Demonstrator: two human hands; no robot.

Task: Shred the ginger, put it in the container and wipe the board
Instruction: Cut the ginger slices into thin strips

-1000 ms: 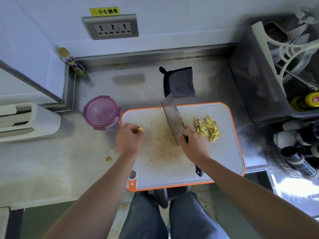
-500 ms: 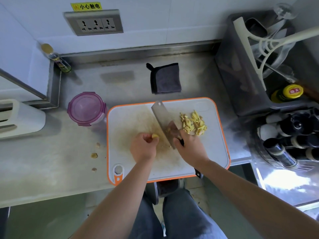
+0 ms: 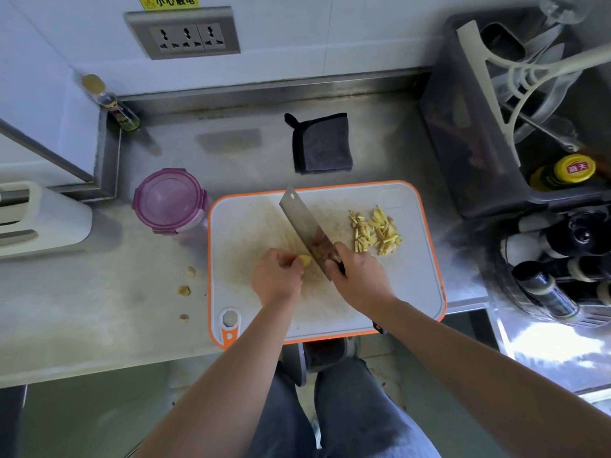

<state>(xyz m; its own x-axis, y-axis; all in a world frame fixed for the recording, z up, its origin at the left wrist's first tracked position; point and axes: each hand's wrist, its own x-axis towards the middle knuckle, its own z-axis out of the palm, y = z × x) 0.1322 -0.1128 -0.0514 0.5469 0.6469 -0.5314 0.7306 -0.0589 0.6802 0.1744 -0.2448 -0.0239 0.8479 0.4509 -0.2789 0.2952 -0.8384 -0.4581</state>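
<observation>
A white cutting board (image 3: 413,285) with an orange rim lies on the steel counter. My left hand (image 3: 276,279) pinches a small yellow ginger piece (image 3: 305,259) against the board's middle. My right hand (image 3: 360,279) grips the handle of a cleaver (image 3: 305,228); its blade rests just right of the ginger piece. A pile of ginger shreds (image 3: 375,233) lies on the board's right part. A round container with a purple lid (image 3: 170,200) stands left of the board. A folded dark grey cloth (image 3: 322,143) lies behind the board.
Three ginger scraps (image 3: 184,290) lie on the counter left of the board. A small bottle (image 3: 110,104) stands in the back left corner. At right, a grey bin (image 3: 469,127) holds utensils, with dark bottles (image 3: 562,259) below it. A white appliance (image 3: 39,219) sits at far left.
My left hand carried the ginger piece from the board's left side to its middle, beside the blade. The cleaver stayed in my right hand, now next to the ginger. The view also shifted.
</observation>
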